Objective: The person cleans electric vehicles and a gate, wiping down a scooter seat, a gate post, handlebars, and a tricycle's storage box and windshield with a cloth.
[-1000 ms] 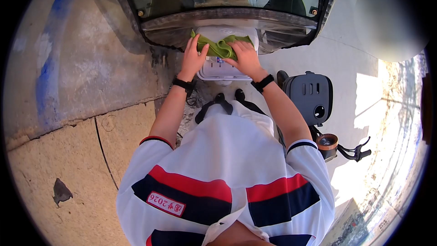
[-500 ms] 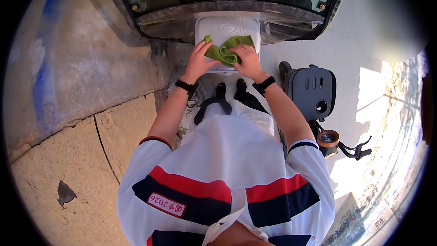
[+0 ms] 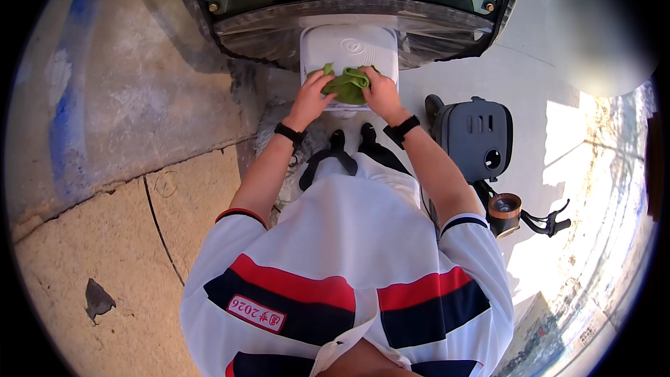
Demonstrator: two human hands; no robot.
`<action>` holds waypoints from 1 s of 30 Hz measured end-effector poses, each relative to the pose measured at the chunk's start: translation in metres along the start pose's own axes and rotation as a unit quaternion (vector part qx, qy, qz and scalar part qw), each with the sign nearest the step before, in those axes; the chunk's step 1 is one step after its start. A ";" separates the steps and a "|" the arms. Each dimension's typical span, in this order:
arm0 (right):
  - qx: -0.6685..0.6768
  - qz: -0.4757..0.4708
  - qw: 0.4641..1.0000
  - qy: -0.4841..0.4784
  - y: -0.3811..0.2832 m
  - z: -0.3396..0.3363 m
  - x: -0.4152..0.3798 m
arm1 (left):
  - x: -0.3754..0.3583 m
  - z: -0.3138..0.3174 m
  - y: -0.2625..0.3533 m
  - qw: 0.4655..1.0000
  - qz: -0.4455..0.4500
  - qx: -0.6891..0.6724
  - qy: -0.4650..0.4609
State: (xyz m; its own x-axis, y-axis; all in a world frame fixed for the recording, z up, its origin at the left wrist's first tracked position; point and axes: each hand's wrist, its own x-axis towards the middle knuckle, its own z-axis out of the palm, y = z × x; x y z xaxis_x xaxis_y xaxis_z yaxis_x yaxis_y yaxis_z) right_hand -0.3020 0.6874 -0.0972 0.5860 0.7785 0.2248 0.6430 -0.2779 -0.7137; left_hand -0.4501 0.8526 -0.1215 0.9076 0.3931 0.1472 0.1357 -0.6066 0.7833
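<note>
A crumpled green cloth (image 3: 349, 89) is bunched between my two hands, over the near part of a white lidded box (image 3: 352, 36). My left hand (image 3: 312, 100) grips the cloth's left side, thumb toward the middle. On the other side, my right hand (image 3: 382, 96) has its fingers closed around the right end of the cloth. A round emblem shows on the box lid beyond the cloth. Both wrists wear black bands.
Directly behind the box is a vehicle's dark lower edge (image 3: 349, 17) with a window above it. To the right stands a small two-wheeler with a grey rear case (image 3: 477, 138), a round lamp (image 3: 504, 211) and a handlebar (image 3: 551, 225). Stained concrete (image 3: 160, 84) lies at left.
The green cloth is bunched more tightly; its right part, spread over the lid before, is now gathered in. My right hand has turned slightly and both hands stay over the box.
</note>
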 end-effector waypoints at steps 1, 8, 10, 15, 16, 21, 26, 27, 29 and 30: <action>0.002 -0.005 1.000 0.001 -0.003 -0.001 -0.001 | -0.001 0.002 -0.002 1.000 0.006 0.003 0.003; -0.037 0.044 0.998 -0.008 0.005 0.004 -0.010 | 0.000 -0.003 -0.002 0.999 0.028 0.012 -0.019; -0.033 0.060 0.997 -0.022 0.003 0.002 -0.012 | 0.000 -0.003 -0.001 0.999 0.035 0.018 -0.021; -0.080 0.102 0.991 -0.031 0.003 0.008 -0.012 | 0.000 -0.003 -0.003 0.998 0.053 0.033 -0.022; -0.100 0.113 0.988 -0.026 0.005 0.010 -0.012 | 0.000 -0.003 -0.002 0.998 0.057 0.033 -0.019; -0.150 0.178 0.972 -0.037 0.018 0.014 -0.009 | 0.002 -0.008 0.000 0.998 0.052 0.002 -0.043; -0.150 0.195 0.967 -0.072 0.033 0.015 0.000 | 0.002 -0.008 -0.004 0.997 0.048 -0.036 -0.051; -0.141 0.198 0.966 -0.084 0.036 0.015 0.003 | 0.002 -0.007 -0.005 0.997 0.029 -0.060 -0.046; -0.128 0.199 0.965 -0.115 0.043 0.014 0.009 | 0.002 -0.005 -0.007 0.996 -0.003 -0.075 -0.047; -0.123 0.198 0.963 -0.135 0.046 0.014 0.011 | 0.002 -0.004 -0.009 0.996 -0.017 -0.066 -0.053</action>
State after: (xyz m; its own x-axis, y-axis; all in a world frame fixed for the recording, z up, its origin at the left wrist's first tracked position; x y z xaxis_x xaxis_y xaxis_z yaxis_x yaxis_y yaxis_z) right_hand -0.2725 0.6910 -0.1366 0.6811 0.6931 -0.2359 0.5129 -0.6816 -0.5218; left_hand -0.4516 0.8616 -0.1257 0.9411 0.3326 0.0610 0.1194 -0.4957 0.8602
